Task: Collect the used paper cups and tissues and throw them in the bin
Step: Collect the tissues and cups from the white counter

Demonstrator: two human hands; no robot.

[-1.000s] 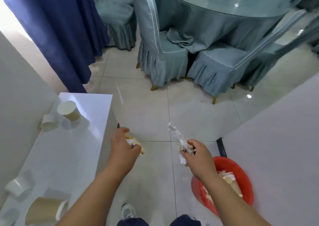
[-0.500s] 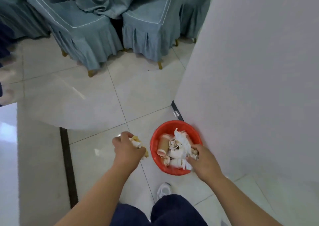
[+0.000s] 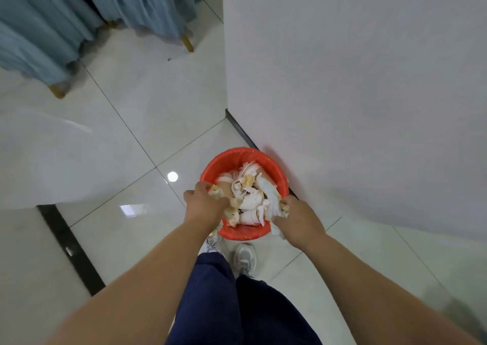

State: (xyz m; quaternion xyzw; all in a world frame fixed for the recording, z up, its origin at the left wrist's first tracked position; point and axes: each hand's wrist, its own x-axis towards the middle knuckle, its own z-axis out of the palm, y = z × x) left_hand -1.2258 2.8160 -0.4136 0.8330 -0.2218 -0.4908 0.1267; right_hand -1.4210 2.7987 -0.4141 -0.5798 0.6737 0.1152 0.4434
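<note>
Red round plastic bin below, left hand clutching a crushed tan paper cup, right hand a white tissue wad — best dropped centrally.

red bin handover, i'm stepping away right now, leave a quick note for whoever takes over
Left hand grips a crumpled paper wad over the red bin's near-left rim.
Right hand grips a tissue wad at the near-right rim.
Bin stands on the floor by the white wall, piled with crushed cups and tissues.
Done: both handfuls brought to the bin.
Left: let go of both; any trash elsewhere is out of view.
</note>
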